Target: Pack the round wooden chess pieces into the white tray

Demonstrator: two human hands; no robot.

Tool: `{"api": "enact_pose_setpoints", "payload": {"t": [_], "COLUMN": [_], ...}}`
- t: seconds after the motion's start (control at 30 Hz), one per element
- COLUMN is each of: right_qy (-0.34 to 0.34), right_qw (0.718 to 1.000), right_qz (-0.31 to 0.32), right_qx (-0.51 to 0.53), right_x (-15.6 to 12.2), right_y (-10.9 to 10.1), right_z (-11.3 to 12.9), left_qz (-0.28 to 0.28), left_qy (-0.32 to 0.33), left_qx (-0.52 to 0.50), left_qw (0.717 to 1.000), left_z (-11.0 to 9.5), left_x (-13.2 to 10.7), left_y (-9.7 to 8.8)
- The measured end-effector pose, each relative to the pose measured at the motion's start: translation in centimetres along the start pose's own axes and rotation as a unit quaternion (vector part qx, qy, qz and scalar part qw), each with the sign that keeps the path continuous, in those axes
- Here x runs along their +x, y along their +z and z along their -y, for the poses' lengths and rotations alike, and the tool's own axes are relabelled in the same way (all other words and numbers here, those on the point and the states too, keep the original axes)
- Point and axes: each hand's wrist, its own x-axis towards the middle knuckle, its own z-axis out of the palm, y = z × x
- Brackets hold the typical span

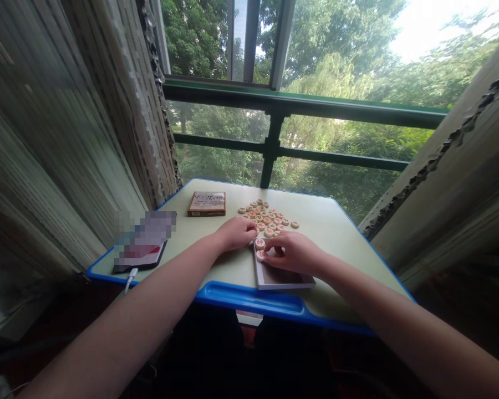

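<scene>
Domestic premises are indicated – a room in a home. The window (284,47) is flanked by long patterned curtains (70,111) and is crossed by a dark green railing (316,107), beyond which trees (336,61) are seen. By it is placed a small, blue-edged table (349,238), on which leisure items are noted – round game pieces (266,220) and a device (150,256) with a white cable (131,275) attached.

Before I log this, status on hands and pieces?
Right hand at lower piece in open box. Left hand by loose pieces. Right hand partly hides box.
</scene>
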Motion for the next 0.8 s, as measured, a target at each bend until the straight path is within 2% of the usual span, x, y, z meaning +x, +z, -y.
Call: {"api": "enact_pose_setpoints", "payload": {"t": [0.33,0.57,0.8], "right_qy": [-0.01,-0.027,0.003], "right_qw": [1.0,1.0,1.0], "right_qz": [0.014,0.009,0.003], "right_qx": [0.004,0.009,0.007], "right_x": [0.07,-0.01,-0.17], "right_y": [-0.19,-0.05,-0.71], "right_z": [-0.74,-0.69,-1.0], "left_qz": [0.04,0.046,0.047], "left_qy": [-0.011,-0.015,-0.019], "left_qx": [-0.026,-0.041,-0.069], "left_qw": [0.999,0.998,0.996], "left_z": [-0.4,-0.41,-0.32], "left_x": [-0.16,-0.21,-0.31], "left_y": [-0.52,-0.49,-0.5]}}
